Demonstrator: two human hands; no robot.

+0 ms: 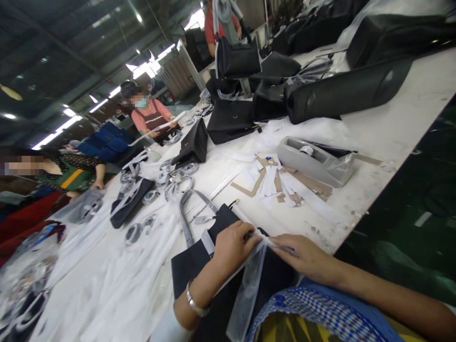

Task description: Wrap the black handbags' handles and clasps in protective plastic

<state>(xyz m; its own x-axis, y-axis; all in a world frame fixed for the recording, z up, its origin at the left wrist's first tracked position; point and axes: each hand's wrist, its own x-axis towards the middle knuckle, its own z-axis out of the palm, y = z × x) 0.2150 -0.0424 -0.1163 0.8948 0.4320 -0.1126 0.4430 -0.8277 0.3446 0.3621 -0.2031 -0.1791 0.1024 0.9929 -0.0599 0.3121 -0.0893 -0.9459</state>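
A dark handbag (190, 268) lies in front of me at the table's edge, its handle (185, 216) wrapped in clear film and arched away from me. My left hand (235, 244), with a silver bangle on the wrist, pinches one end of a translucent plastic strip (247, 294) over the bag. Close beside it, my right hand (302, 256) has its fingers closed on the same strip near the bag's upper edge. The strip's long tail hangs down across the bag. What lies under my fingertips is partly hidden.
Paper and card strips (272, 183) lie beyond my hands, near a grey tape dispenser (313, 161). Several black bags (231, 121) crowd the far side. Wrapped straps (178, 183) and white sheeting (124, 285) cover the left. Co-workers (151, 114) stand along the table.
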